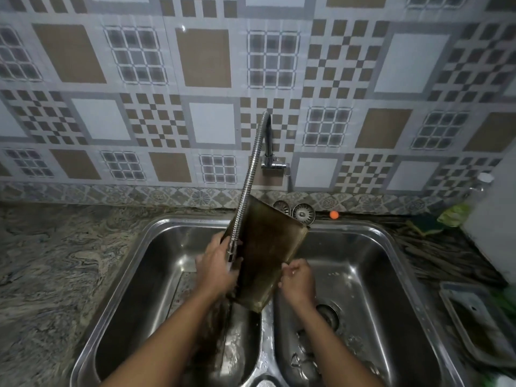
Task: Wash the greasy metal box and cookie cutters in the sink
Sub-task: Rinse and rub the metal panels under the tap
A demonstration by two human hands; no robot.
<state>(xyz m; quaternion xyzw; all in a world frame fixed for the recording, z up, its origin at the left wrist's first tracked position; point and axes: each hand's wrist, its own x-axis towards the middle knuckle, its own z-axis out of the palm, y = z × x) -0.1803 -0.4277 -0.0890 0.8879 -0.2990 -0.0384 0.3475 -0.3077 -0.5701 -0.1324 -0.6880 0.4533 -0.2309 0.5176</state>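
Observation:
A dark, greasy metal box [268, 255] stands tilted over the divider of a double steel sink [156, 238]. My left hand [216, 265] grips its left edge, just under the nozzle of the flexible tap hose [245, 196]. Water runs down past that hand into the left basin. My right hand [297, 280] is curled against the box's lower right edge and holds it there. Small metal shapes [303, 356], perhaps cookie cutters, lie wet in the right basin near the drain [328, 315].
Two sink strainers [303, 212] and a small orange ball [334, 214] sit on the ledge behind the sink. A metal tray [474, 322] lies on the right counter, with a green cloth [453, 215] and a clear bottle [481, 188] further back. Marbled counter spreads left.

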